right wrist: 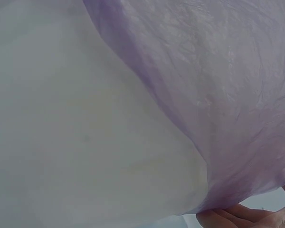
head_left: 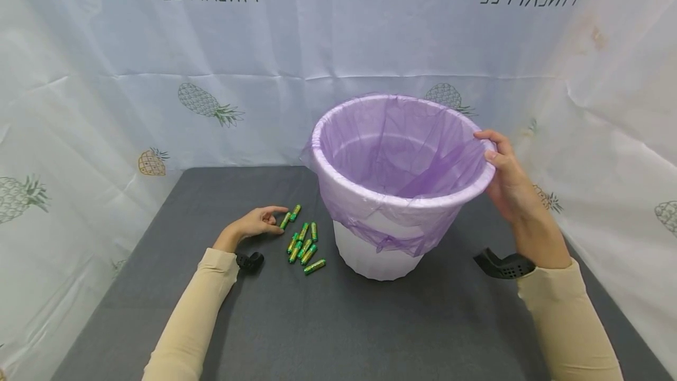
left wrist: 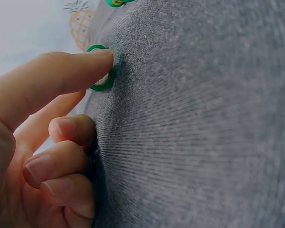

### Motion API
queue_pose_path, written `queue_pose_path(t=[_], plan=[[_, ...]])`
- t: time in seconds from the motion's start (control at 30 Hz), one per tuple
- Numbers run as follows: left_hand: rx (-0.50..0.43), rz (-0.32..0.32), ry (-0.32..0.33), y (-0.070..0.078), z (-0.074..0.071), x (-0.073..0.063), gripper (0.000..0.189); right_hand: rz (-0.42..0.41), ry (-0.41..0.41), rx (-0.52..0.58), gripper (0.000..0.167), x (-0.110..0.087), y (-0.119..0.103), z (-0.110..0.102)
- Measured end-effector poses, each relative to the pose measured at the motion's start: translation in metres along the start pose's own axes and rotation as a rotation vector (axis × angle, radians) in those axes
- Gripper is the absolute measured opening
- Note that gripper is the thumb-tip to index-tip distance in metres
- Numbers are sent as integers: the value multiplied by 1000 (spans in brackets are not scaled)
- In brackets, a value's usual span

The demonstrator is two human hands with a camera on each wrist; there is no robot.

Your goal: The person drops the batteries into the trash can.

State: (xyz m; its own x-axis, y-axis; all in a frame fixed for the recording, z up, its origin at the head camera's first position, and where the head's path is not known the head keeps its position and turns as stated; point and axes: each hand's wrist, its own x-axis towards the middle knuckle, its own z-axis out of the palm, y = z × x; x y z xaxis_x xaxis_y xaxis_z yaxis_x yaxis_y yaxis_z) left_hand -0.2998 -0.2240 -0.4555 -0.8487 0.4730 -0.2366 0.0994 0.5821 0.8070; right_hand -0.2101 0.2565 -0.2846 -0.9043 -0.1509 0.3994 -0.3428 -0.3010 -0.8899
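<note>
Right wrist view is filled by the purple plastic bin liner (right wrist: 218, 95), apparently pinched by the right hand (head_left: 510, 178); left hand (head_left: 259, 223) index fingertip touches one small green cylindrical battery (left wrist: 102, 78), others curled.

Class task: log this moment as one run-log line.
left hand: touches battery | right hand: grips bin rim | bag: lines bin
</note>
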Motion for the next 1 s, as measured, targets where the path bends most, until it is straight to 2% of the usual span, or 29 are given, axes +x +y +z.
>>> queue_pose_path(t=[0.3,0.6,0.83,1.0], plan=[[-13,11,33,-2,2,1,64,-10,-6,3,24,1,0,0],[-19,-3,22,-1,4,1,68,-16,-13,6,24,0,1,-1],[-11,-21,73,0,7,-3,64,-27,-17,1,25,-1,1,-1],[9,-2,102,-2,9,-4,62,-25,-13,-6,24,-1,2,0]])
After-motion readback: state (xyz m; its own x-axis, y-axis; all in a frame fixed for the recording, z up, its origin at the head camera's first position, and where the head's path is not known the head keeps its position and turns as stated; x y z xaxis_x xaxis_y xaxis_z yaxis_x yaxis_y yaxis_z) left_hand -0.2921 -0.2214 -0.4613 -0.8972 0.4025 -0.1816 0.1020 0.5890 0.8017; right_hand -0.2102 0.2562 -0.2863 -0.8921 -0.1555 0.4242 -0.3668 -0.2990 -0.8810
